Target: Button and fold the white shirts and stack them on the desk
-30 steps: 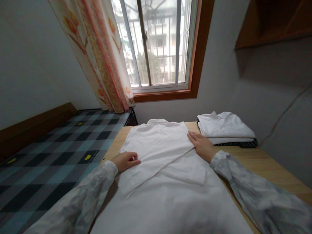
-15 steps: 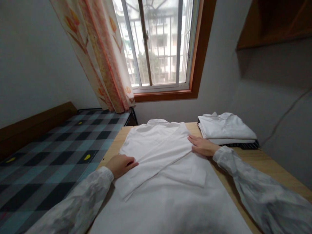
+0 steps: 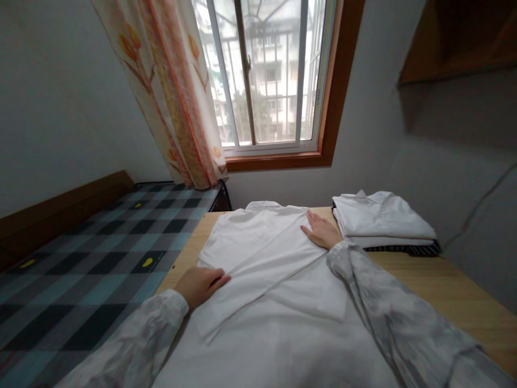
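A white long-sleeved shirt (image 3: 258, 237) lies spread over the wooden table (image 3: 452, 275), its collar toward the window. Its sleeves are laid across the body, one crossing over the other. My left hand (image 3: 202, 285) rests on the shirt's left edge, fingers stretched out over the cloth. Near the right shoulder, my right hand (image 3: 321, 230) lies flat on the fabric with its fingers extended and thumb apart. The lower part of the shirt runs out of view toward me.
A stack of folded white shirts (image 3: 385, 215), with dark striped cloth beneath, sits at the table's back right. On the left stands a bed with a checked cover (image 3: 133, 253). A floral curtain (image 3: 177, 108) hangs beside the window (image 3: 274, 81). A wooden wall cabinet (image 3: 460, 43) juts out upper right.
My right hand has slid up and slightly left along the shirt to its shoulder, and its thumb has spread. My left hand stays at the left edge. The view has shifted slightly.
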Motion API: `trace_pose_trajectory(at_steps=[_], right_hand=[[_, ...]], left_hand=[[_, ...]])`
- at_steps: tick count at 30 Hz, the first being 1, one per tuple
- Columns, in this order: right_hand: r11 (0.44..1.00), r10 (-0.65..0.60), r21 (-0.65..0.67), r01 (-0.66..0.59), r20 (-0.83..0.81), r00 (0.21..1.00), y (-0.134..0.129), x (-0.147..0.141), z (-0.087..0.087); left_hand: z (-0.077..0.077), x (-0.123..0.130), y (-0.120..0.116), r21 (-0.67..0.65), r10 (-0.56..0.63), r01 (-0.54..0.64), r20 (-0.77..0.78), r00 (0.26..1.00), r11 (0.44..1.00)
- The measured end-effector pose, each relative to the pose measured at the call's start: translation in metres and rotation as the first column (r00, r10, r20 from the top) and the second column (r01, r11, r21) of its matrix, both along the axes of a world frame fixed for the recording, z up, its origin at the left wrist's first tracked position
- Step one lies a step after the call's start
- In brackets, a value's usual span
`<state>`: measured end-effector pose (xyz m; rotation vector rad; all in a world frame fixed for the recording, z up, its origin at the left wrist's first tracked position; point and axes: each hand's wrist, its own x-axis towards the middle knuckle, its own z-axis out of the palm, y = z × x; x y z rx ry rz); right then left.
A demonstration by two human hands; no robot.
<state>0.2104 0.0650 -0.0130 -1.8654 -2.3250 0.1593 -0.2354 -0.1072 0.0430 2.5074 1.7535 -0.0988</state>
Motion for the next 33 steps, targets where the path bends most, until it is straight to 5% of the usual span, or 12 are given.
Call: trace_pose_trajectory(at_steps=[5,11,15,27,30,33], right_hand=[[0.997,-0.078,-0.012,0.078,0.038,0.996,0.014,0.007,0.002],[0.972,0.074,0.217,-0.094,0.099,0.992,0.012,-0.007,0.003],[0.983,0.146,0.103,-0.151,0.056,0.988,0.019,-0.01,-0.002],[0.993,-0.113,0.018,0.114,-0.058,0.992,0.051,-0.005,-0.014],[0.987,-0.139,0.068,0.143,-0.071,0.988,0.047,-0.003,-0.015],[0.987,-0.107,0.118,0.114,-0.058,0.993,0.037,0.002,-0.014]], left_hand=[[0.0,0.0,-0.005,0.003,0.015,-0.015,0.064,0.998,1.0],[-0.001,-0.002,-0.009,0.017,0.018,-0.019,0.059,0.998,1.0],[-0.001,-0.002,-0.01,0.018,0.013,-0.014,0.044,0.999,1.0],[0.0,-0.001,-0.015,0.039,0.027,-0.027,0.011,1.0,0.999],[0.005,-0.009,-0.012,0.108,0.109,-0.117,0.079,0.991,0.987],[0.008,-0.026,0.006,0.235,0.284,-0.349,0.272,0.92,0.907]])
